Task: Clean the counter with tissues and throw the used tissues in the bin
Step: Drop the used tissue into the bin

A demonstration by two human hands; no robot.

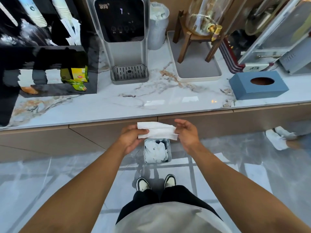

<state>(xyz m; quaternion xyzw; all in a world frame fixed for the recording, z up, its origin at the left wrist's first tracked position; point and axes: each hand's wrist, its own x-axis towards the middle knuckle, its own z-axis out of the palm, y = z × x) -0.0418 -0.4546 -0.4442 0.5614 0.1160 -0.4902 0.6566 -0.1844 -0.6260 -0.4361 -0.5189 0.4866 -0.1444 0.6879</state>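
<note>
A white tissue [157,130] is stretched between both hands, right above the small floor bin [157,151], in front of the bench [117,105]. The left hand [133,137] pinches 1 end; the right hand [186,132] touches the other, fingers loose. It looks light, limp and easily torn, best bunched before dropping. The bin already holds crumpled tissues; the blue tissue box [258,84] shows none at its opening.

before me: glossy grey marble-look floor [50,179] mirroring pale window-like light; tan cabinet fronts [50,140] beneath a veined white stone top. at the back stand a water dispenser [122,39], a glass jar on a wooden stand [198,34], and a grey tray [198,71].
</note>
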